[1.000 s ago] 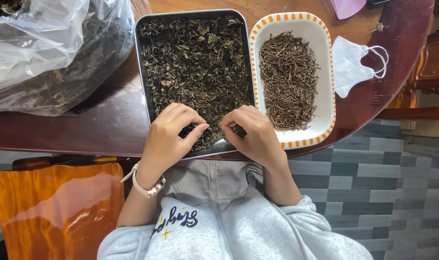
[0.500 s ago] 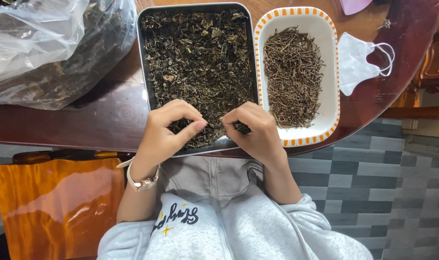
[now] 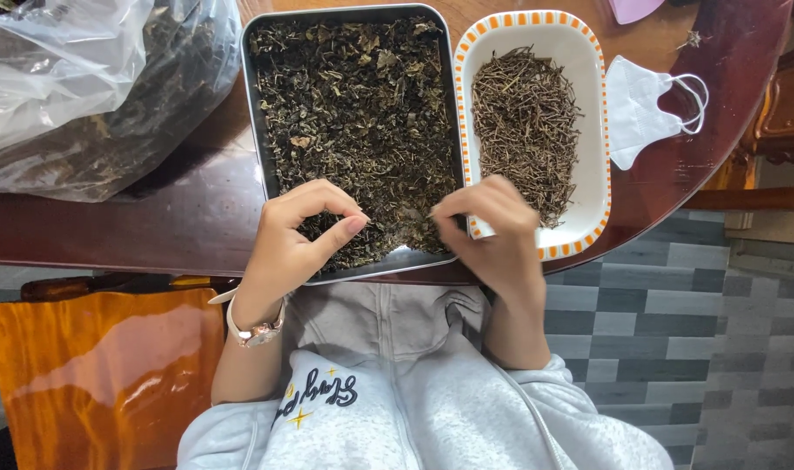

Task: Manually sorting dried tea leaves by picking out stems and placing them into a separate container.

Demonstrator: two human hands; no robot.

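A dark metal tray (image 3: 251, 104) full of dried green-brown leaves (image 3: 353, 96) sits on the wooden table in front of me. Right of it stands a white oblong dish with an orange-striped rim (image 3: 599, 130), holding a heap of thin dried stems (image 3: 523, 113). My left hand (image 3: 297, 239) hovers over the tray's near end, thumb and forefinger pinched together. My right hand (image 3: 497, 231) lies across the tray's right edge and the dish's near left corner, fingertips pinched on what looks like a thin stem. My wristwatch (image 3: 256, 331) is on the left wrist.
A large clear plastic bag (image 3: 83, 78) of more dried leaves fills the table's far left. A white face mask (image 3: 636, 109) lies right of the dish, near the curved table edge (image 3: 675, 209). An orange wooden seat (image 3: 101, 365) stands at lower left; grey tiled floor to the right.
My right hand has moved rightward from the tray's leaves onto the edge of the white dish. My left hand stays pinched in nearly the same spot.
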